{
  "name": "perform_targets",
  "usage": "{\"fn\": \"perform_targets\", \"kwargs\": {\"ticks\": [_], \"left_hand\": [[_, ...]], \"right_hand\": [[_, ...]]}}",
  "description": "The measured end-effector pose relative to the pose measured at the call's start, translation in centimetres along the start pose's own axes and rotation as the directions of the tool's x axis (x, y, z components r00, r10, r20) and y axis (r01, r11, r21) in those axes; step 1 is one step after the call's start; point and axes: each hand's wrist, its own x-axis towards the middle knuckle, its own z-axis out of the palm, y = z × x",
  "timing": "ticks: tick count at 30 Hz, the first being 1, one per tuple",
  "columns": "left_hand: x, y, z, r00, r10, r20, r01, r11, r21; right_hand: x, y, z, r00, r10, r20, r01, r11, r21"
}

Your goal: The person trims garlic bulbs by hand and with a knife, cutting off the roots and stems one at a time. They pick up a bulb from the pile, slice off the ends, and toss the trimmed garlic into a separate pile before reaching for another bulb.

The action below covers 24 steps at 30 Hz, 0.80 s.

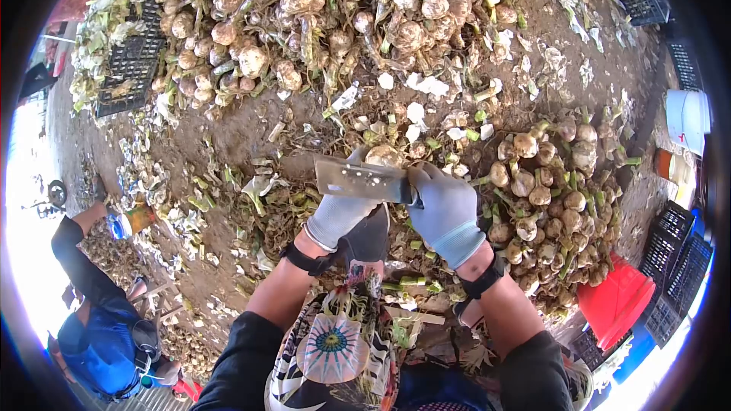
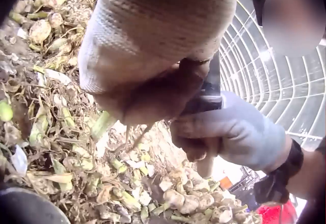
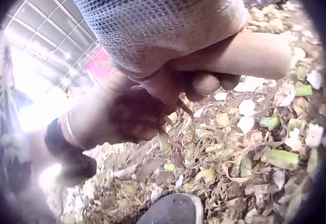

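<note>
My gloved right hand (image 1: 445,209) grips a broad cleaver (image 1: 358,181) by its handle; the blade lies flat to the view, spotted with white bits. In the right wrist view the pale wooden handle (image 3: 249,56) sticks out of the fist. My gloved left hand (image 1: 344,217) is curled just below the blade, its fingers partly hidden by it. A garlic bulb (image 1: 384,155) shows just past the blade's far edge, held in the left hand. Thin stalk ends (image 2: 136,138) hang beneath that hand in the left wrist view.
A big heap of garlic (image 1: 304,23) lies ahead, a smaller garlic pile (image 1: 544,183) at right. Trimmed stalks and peel litter the ground. A red container (image 1: 618,301), black crates (image 1: 674,247) and a white bucket (image 1: 687,118) stand right. Another person (image 1: 106,342) sits at left.
</note>
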Motion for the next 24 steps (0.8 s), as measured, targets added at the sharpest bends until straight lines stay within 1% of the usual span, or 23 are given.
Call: {"fn": "perform_targets", "kwargs": {"ticks": [1,2,3,4,5,6,7,8,9,11,12,13,14,15,16,17,18,19,20,21,22,23,24], "left_hand": [[0.1,0.3,-0.2,0.958,0.241,0.153,-0.286,0.831,0.477],[0.1,0.5,-0.5,0.848,0.356,0.393,-0.516,0.382,0.767],[0.1,0.2,-1.1,0.847,0.358,0.393,-0.517,0.382,0.766],[0.1,-0.3,-2.0,0.837,0.350,0.421,-0.543,0.436,0.717],[0.0,0.1,-1.8,0.826,0.342,0.448,-0.564,0.491,0.664],[-0.5,0.2,-1.5,0.826,0.344,0.447,-0.564,0.491,0.664],[-1.1,0.2,-1.1,0.909,0.295,0.295,-0.417,0.653,0.632],[-1.6,0.5,-0.6,0.967,0.211,0.145,-0.256,0.788,0.560],[-1.5,0.6,-0.8,0.967,0.210,0.145,-0.256,0.789,0.558],[-1.6,0.4,-1.4,0.958,0.220,0.186,-0.273,0.901,0.337],[-2.3,2.2,-0.2,0.958,0.216,0.188,-0.269,0.902,0.338],[-3.1,4.3,1.2,0.970,0.152,0.188,-0.223,0.859,0.461],[-4.0,6.4,2.6,0.981,0.087,0.175,-0.173,0.799,0.576],[-4.2,7.3,3.6,0.974,0.096,0.205,-0.189,0.844,0.502],[-3.8,7.0,3.5,0.976,0.097,0.195,-0.184,0.845,0.502],[-3.2,6.2,3.2,0.946,0.193,0.260,-0.317,0.720,0.617],[-2.4,5.4,3.1,0.894,0.284,0.346,-0.448,0.553,0.702],[-1.9,4.1,2.9,0.860,0.362,0.361,-0.510,0.557,0.656],[-1.6,4.1,2.7,0.857,0.365,0.364,-0.514,0.553,0.655],[-1.4,4.2,2.3,0.781,0.310,0.542,-0.606,0.170,0.777],[-1.4,4.2,2.1,0.712,0.178,0.679,-0.638,-0.240,0.732],[-1.5,4.2,2.2,0.700,0.105,0.706,-0.658,-0.290,0.695],[-1.6,4.3,2.3,0.700,0.102,0.707,-0.660,-0.288,0.694]], "right_hand": [[-0.2,-0.1,0.2,0.999,-0.017,-0.034,0.016,1.000,-0.005],[-0.2,-0.1,0.5,0.999,-0.017,-0.035,0.017,1.000,-0.007],[-0.3,-0.1,0.9,0.997,-0.023,-0.070,0.023,1.000,-0.002],[-0.2,-0.1,1.1,0.994,-0.028,-0.104,0.029,1.000,0.003],[-0.3,-0.2,1.2,0.994,-0.029,-0.104,0.029,1.000,0.003],[-0.2,-0.2,1.2,0.995,-0.010,-0.103,0.010,1.000,-0.009],[-0.1,-0.2,1.2,0.995,0.007,-0.101,-0.009,1.000,-0.020],[-0.2,-0.2,1.4,0.995,0.007,-0.097,-0.009,1.000,-0.020],[-0.1,-0.1,1.5,0.998,-0.003,-0.055,0.002,1.000,-0.018],[0.0,0.2,1.8,1.000,-0.009,-0.006,0.009,1.000,-0.013],[0.4,0.7,1.8,0.973,0.184,0.142,-0.189,0.982,0.027],[1.1,1.5,1.8,0.891,0.353,0.285,-0.378,0.925,0.037],[1.2,3.8,2.9,0.842,0.453,0.294,-0.464,0.885,-0.034],[0.6,4.5,3.3,0.876,0.428,0.223,-0.445,0.895,0.030],[-0.4,4.9,3.8,0.898,0.411,0.155,-0.427,0.900,0.091],[-1.0,5.5,4.5,0.924,0.359,0.135,-0.382,0.884,0.270],[-0.9,5.2,4.0,0.924,0.361,0.128,-0.383,0.883,0.271],[-0.7,4.6,3.4,0.926,0.333,0.179,-0.377,0.844,0.381],[-0.5,3.8,2.6,0.927,0.296,0.231,-0.373,0.792,0.484],[-0.2,2.9,1.7,0.946,0.242,0.215,-0.320,0.804,0.502],[0.2,2.2,0.8,0.946,0.244,0.214,-0.321,0.802,0.503],[0.6,1.6,0.0,0.969,0.148,0.199,-0.223,0.871,0.438],[0.9,1.4,-0.4,0.980,0.049,0.193,-0.118,0.923,0.367]]}}
